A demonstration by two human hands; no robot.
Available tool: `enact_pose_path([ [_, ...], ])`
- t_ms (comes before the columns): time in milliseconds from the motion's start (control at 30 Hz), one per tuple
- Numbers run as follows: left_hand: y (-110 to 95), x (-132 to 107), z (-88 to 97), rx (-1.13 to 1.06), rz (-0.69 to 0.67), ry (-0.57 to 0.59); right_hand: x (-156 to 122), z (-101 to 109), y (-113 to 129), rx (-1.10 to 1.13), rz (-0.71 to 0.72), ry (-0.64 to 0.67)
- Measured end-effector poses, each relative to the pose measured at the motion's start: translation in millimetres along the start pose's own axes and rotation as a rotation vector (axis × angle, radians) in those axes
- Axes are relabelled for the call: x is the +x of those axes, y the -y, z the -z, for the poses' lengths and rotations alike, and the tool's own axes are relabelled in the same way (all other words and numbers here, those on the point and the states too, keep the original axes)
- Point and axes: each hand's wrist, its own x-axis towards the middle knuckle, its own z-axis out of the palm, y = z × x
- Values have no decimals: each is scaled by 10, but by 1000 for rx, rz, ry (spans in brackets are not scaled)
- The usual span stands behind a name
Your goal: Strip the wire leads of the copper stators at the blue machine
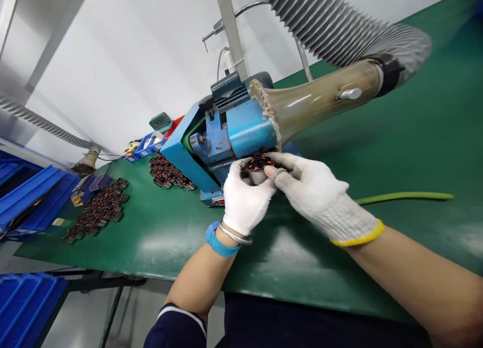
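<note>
Both gloved hands hold one motor stator (258,176), a short metal ring with dark slots and copper windings, in front of a blue machine (251,129). My left hand (246,199) wraps around its left side and underside. From the right, my right hand (311,184) grips the rim, its bare thumb tip showing through the glove. The stator's open end faces up, close below the machine's blue cover. Fingers hide part of its wall.
Many similar stators stand in a group (100,209) at the left and another group (168,172) behind the machine. A translucent duct (324,99) joins a grey hose (339,26). A green strip (407,197) lies at right; blue bins (33,197) are at far left.
</note>
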Motion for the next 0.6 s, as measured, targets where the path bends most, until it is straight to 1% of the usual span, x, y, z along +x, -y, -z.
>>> enact_pose_path([
  [200,-8,35,-6,32,-16,-3,22,-21,4,56,13,40],
  [333,22,-58,3,-15,-20,2,-58,13,35,13,-20,-1],
  [400,75,-161,40,-17,-58,9,-130,42,66,-38,-7,1],
  [467,153,-264,91,10,-115,23,-197,60,102,-70,38,14],
  [533,235,-334,137,48,-179,46,-238,61,136,-79,79,-14],
  [600,294,-361,162,76,-224,69,-245,57,157,-64,66,-65],
])
